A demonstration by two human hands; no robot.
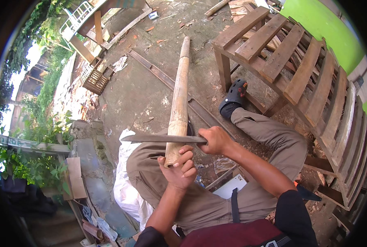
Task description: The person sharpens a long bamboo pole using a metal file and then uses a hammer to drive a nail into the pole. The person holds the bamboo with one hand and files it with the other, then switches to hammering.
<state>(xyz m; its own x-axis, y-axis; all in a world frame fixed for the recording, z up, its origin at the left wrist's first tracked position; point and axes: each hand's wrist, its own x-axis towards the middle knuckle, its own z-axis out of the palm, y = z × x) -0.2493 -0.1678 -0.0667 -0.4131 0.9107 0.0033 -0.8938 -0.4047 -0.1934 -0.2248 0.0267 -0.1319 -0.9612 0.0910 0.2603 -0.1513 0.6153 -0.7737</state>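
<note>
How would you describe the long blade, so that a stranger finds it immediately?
Start at the wooden slat bench on the right, then follow the pale bamboo pole down to the left hand. The machete lies flat across the pole, gripped by the right hand; it is the only thin grey metal thing there.

Khaki trousers (270,136), maroon shirt (241,234) w/ black sleeves, dark clog (236,94).
</note>
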